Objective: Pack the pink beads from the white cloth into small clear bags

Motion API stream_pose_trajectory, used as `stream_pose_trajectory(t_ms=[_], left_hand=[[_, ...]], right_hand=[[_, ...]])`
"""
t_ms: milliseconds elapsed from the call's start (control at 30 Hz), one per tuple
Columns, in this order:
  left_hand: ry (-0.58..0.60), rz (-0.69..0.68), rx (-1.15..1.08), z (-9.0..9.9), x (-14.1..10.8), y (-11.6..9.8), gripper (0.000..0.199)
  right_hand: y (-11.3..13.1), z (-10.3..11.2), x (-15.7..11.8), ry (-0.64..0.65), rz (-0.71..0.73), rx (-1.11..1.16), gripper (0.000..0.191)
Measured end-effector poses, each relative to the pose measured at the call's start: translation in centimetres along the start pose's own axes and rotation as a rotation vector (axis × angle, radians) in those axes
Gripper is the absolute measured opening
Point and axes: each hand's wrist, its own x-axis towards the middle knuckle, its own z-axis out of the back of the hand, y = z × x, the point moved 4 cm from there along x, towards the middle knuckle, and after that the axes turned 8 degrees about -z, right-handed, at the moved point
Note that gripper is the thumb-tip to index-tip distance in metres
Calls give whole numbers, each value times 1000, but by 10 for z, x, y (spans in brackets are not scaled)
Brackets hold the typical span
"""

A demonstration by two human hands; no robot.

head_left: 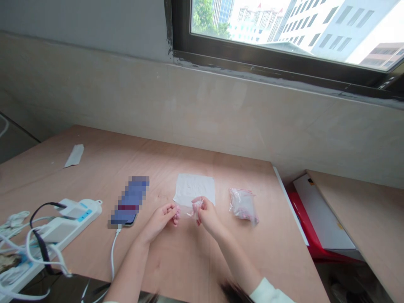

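Over the middle of the table, a small clear plastic bag stretches between my two hands. My left hand is closed at the left end of it, with something small and pink at the fingertips that I cannot make out. Crumpled plastic sits in the curled fingers of my right hand, which is shut on the bag. Just beyond the hands lies a creased white paper sheet. To the right of my right hand, a clear zip bag with a pinkish seal holds small pink things.
A phone with a white charging cable lies left of my left hand. Farther left is a white power strip with plugs and tangled cords. A paper strip lies at the back left. The table's right edge borders a white box.
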Motion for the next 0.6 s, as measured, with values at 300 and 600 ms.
stream_pose_trajectory(t_ms=[300, 600], left_hand=[[-278, -27, -1, 33, 25, 22, 32], [-266, 6, 7, 40, 26, 21, 32]], right_hand=[[-6, 9, 22, -185, 71, -24, 26], [-11, 10, 40, -196, 80, -159, 14]])
